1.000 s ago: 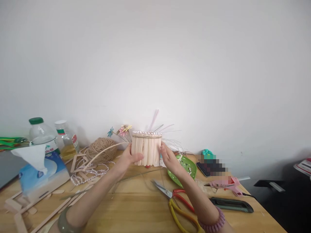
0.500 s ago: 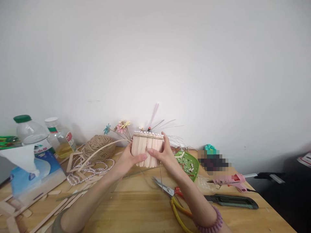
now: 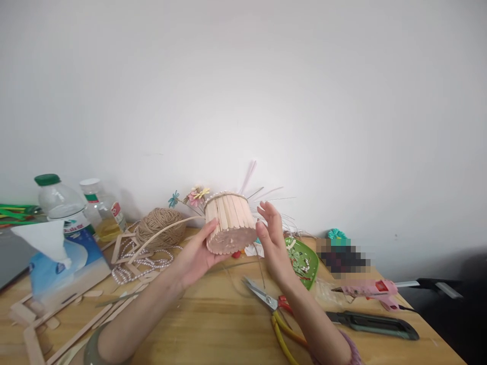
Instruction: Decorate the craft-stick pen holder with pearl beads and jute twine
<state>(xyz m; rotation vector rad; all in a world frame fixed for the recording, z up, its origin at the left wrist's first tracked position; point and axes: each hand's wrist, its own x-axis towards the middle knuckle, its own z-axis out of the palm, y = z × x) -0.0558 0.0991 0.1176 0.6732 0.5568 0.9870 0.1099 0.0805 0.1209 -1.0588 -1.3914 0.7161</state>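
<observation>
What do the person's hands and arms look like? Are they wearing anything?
The left hand and right hand have no gloves; no sleeves show. A grey-green band circles the left forearm, and a ridged purple band the right.

The bare left forearm (image 3: 150, 301) slants up and inward from the lower left, circled by a smooth grey-green bangle (image 3: 97, 344). The bare left hand (image 3: 198, 257) is curled in a hold, palm turned upward, thumb (image 3: 210, 228) raised in front and fingers partly hidden underneath. The bare right forearm (image 3: 315, 319) slants up and leftward from the lower right, with a ridged purple band (image 3: 353, 349) around it. The bare right hand (image 3: 274, 244) is upright and loosely spread, its fingers (image 3: 271, 211) raised and slightly bent, its thumb (image 3: 263, 233) apart from them and pointing up.
</observation>
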